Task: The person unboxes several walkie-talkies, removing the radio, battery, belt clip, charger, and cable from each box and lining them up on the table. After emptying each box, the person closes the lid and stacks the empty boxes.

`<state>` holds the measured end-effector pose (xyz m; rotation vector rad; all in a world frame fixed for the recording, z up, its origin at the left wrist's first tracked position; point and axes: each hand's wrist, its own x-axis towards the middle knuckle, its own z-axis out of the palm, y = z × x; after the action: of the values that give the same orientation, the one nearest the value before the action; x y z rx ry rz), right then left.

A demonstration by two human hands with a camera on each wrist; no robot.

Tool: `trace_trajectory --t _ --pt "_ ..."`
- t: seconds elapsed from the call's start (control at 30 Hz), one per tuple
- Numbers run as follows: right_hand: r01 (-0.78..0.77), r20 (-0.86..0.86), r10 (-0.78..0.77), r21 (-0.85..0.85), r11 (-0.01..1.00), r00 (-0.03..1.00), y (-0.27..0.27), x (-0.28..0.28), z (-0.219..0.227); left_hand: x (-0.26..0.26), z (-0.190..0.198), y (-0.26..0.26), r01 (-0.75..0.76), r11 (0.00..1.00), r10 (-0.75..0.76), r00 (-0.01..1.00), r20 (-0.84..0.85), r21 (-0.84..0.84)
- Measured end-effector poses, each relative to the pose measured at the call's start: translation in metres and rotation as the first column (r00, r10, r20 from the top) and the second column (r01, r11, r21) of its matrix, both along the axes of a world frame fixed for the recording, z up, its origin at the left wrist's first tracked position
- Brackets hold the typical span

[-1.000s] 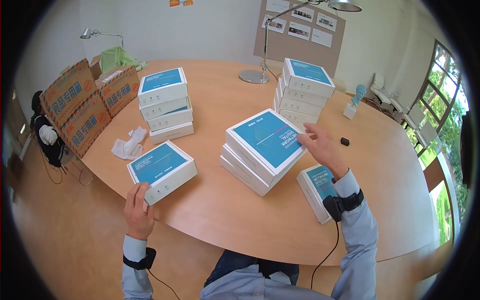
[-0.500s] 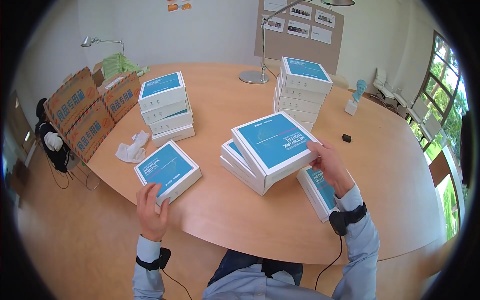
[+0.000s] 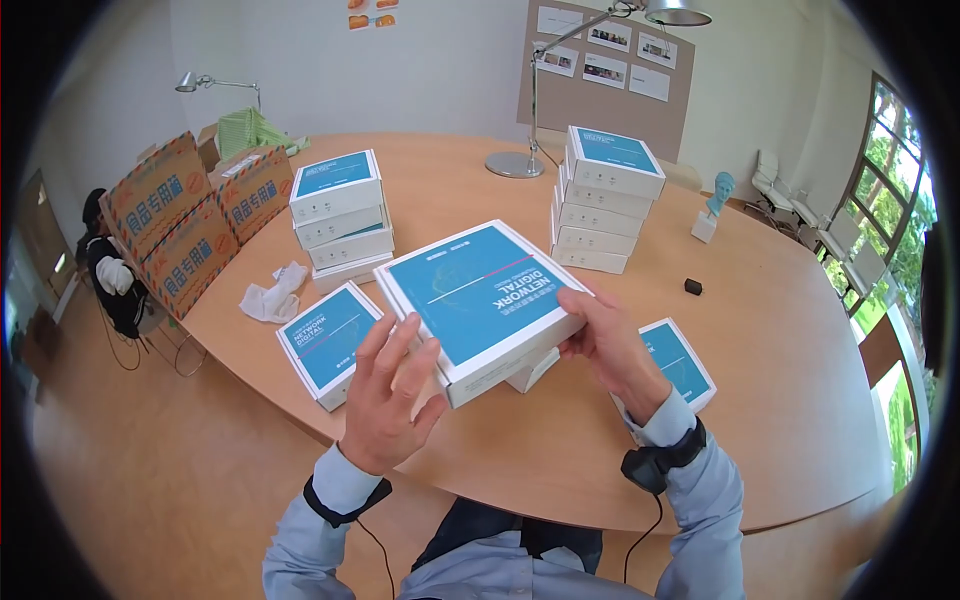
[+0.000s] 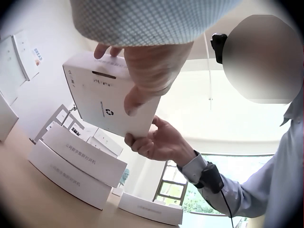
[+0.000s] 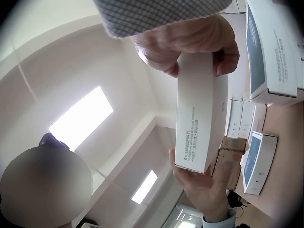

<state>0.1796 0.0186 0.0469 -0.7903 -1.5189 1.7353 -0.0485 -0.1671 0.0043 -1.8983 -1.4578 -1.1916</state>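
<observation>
A white box with a blue printed lid (image 3: pixel 480 290) is held up tilted over the table. My right hand (image 3: pixel 615 350) grips its right edge, thumb on the lid and fingers underneath. My left hand (image 3: pixel 390 400) is at the near left corner, its fingers fairly straight along the lid edge. In the left wrist view, that hand's thumb lies across the box's white underside (image 4: pixel 102 109). Below it, two stacked boxes (image 4: pixel 71 166) show in the left wrist view, mostly hidden in the head view. Single boxes lie at left (image 3: pixel 325 345) and right (image 3: pixel 685 365).
Taller box stacks stand at the back left (image 3: pixel 345 215) and back right (image 3: pixel 600 215) of the table. A lamp base (image 3: pixel 514 164), a small bust (image 3: pixel 715 205), a black cube (image 3: pixel 692 287) and a crumpled white cloth (image 3: pixel 272 295) are around them. Brown cartons (image 3: pixel 190 220) stand at far left.
My right hand took hold of the stack's top box, lifted it off and brought it left towards me. The left hand left the left-hand box and moved right to the held box's corner.
</observation>
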Motion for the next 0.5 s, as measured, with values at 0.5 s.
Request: trace_trajectory --t 0.5 --pt "-0.09 0.611 -0.365 0.585 0.806 0.702 0.104 0.025 -0.078 -0.12 -0.071 -0.036 -0.46 0.886 0.462 0.887 -0.023 0.06"
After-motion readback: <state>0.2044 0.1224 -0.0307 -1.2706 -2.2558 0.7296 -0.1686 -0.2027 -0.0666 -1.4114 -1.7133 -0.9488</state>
